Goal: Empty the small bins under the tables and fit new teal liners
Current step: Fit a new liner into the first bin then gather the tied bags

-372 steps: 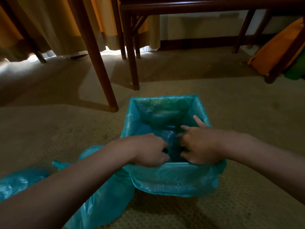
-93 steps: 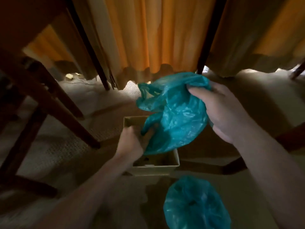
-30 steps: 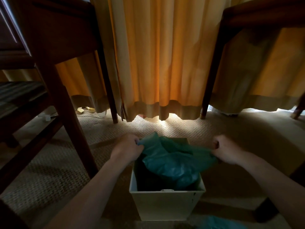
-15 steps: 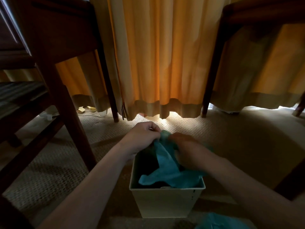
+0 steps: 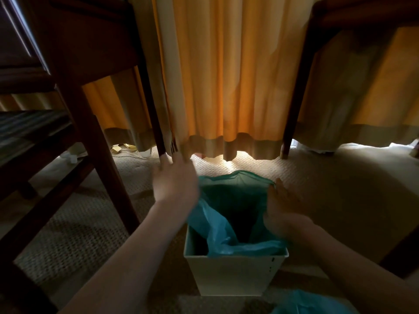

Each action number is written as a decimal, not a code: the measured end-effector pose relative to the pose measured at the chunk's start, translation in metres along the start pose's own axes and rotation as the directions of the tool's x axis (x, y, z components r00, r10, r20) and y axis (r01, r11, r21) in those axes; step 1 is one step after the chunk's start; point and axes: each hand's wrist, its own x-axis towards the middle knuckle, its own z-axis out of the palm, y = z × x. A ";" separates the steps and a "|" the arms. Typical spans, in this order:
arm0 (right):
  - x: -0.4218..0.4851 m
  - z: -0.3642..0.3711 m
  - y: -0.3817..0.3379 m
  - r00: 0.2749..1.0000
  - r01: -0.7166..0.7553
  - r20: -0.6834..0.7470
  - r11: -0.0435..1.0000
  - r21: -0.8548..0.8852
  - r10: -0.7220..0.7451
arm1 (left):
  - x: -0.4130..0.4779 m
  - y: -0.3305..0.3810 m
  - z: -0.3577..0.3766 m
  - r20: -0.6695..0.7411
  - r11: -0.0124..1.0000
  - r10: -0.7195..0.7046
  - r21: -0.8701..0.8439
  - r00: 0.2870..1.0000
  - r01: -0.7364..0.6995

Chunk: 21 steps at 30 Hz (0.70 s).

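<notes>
A small cream square bin (image 5: 235, 275) stands on the carpet in front of me. A teal liner (image 5: 229, 234) hangs into it, with its mouth stretched wide above the rim. My left hand (image 5: 174, 184) holds the mouth's left edge, fingers pointing towards the curtain. My right hand (image 5: 281, 207) holds the right edge, fingers also extended. The liner's lower part lies bunched against the bin's near and right walls. The rim's near and left sides are bare.
Another teal bag (image 5: 306, 302) lies on the floor at the bottom right. A dark wooden leg (image 5: 99, 155) and chair frame stand close on the left. Thin table legs (image 5: 292, 118) rise by the orange curtain (image 5: 226, 75). Cables lie at the far left.
Half a second ago both hands were together on the bunched liner over the bin. They have since moved apart, and the liner's mouth is now spread open.
</notes>
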 end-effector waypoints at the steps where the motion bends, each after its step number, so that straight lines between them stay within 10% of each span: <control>1: 0.000 -0.001 -0.001 0.999 -0.012 -0.037 1.000 0.027 0.013 | 0.000 0.007 0.001 -0.083 0.989 0.111 -0.087 0.990 -0.119; 5: 0.003 -0.002 -0.005 0.980 -0.026 -0.195 0.995 0.098 0.045 | -0.009 0.041 0.011 0.081 0.793 0.435 -0.506 0.897 -0.339; 9: 0.014 -0.002 -0.004 0.943 -0.065 -0.302 0.969 0.237 0.137 | -0.009 0.033 0.057 0.321 0.918 0.366 -0.278 0.873 -0.283; 16: 0.005 -0.004 -0.006 0.880 -0.104 -0.471 0.948 -0.302 -0.053 | 0.015 0.008 0.076 0.091 0.943 0.302 -0.176 0.949 -0.283; 21: 0.015 0.010 -0.030 0.851 0.309 -0.370 0.925 -0.223 -0.373 | 0.029 0.012 0.093 0.093 0.918 0.291 -0.309 0.952 -0.250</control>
